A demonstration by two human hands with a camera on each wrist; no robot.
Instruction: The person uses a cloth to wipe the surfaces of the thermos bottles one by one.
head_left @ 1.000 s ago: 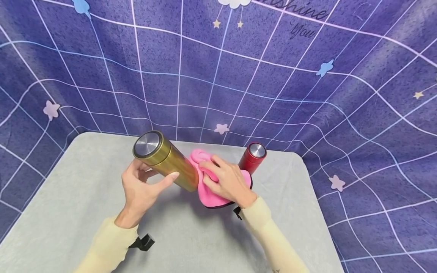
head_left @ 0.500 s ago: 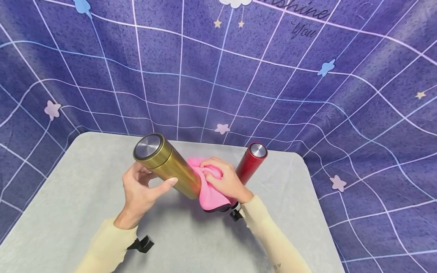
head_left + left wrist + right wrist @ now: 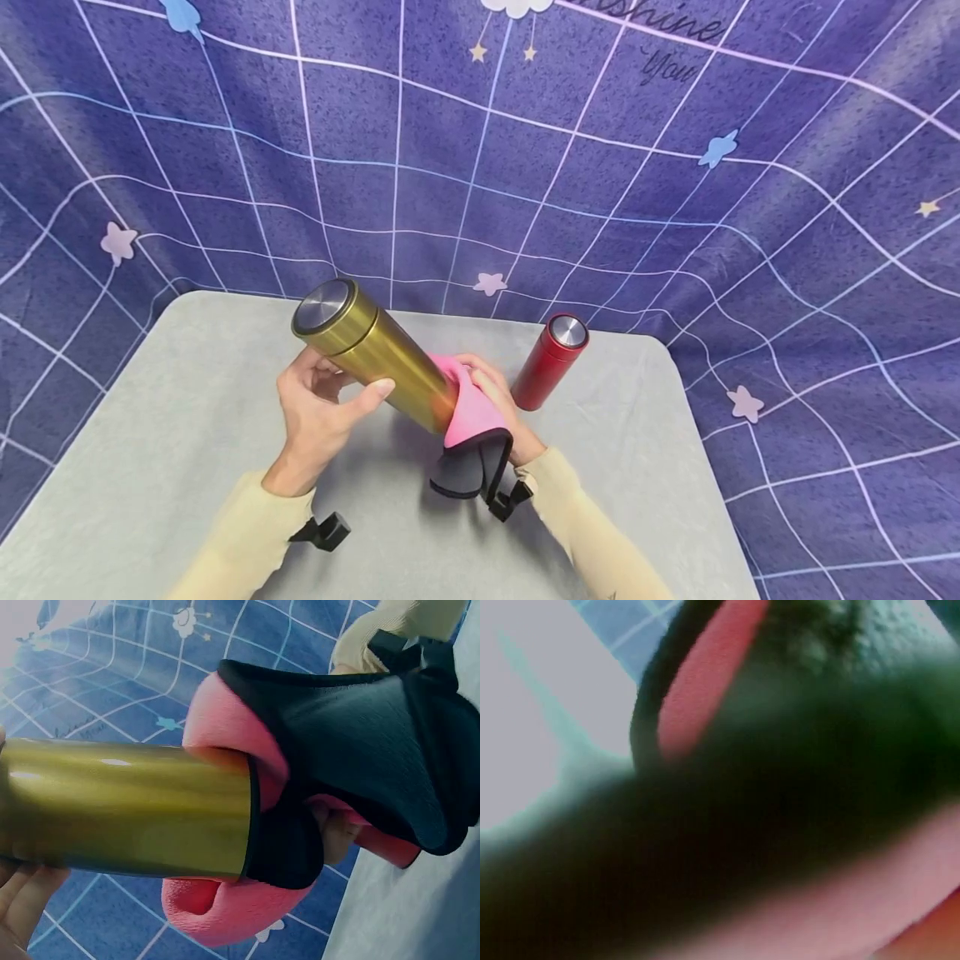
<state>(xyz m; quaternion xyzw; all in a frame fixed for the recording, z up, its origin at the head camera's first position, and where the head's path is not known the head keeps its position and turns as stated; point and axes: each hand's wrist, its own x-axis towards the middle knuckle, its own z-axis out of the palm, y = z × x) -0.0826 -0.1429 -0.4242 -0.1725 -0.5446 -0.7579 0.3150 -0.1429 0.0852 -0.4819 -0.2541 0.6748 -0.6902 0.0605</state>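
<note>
A gold thermos flask (image 3: 397,358) with a silver-topped lid is held tilted above the table, its lid end up to the left. My left hand (image 3: 315,417) grips it near the lid, thumb along the near side. At its lower end my right hand (image 3: 495,396) holds a pink cloth (image 3: 476,408) with a dark grey back and black edging against the flask. In the left wrist view the cloth (image 3: 232,907) wraps around the flask's base. Cloth so close to the right wrist camera blurs that view, and most right fingers are hidden.
A red thermos flask (image 3: 546,371) stands upright on the grey table (image 3: 622,467), just right of my right hand. Behind the table hangs a purple-blue curtain (image 3: 420,125) with grid lines and stars. Black camera mounts (image 3: 326,531) stick out from the wrists.
My right hand has shifted down and around the gold flask's base with the cloth, whose dark side now shows. More of the red flask is uncovered. My left hand keeps its grip.
</note>
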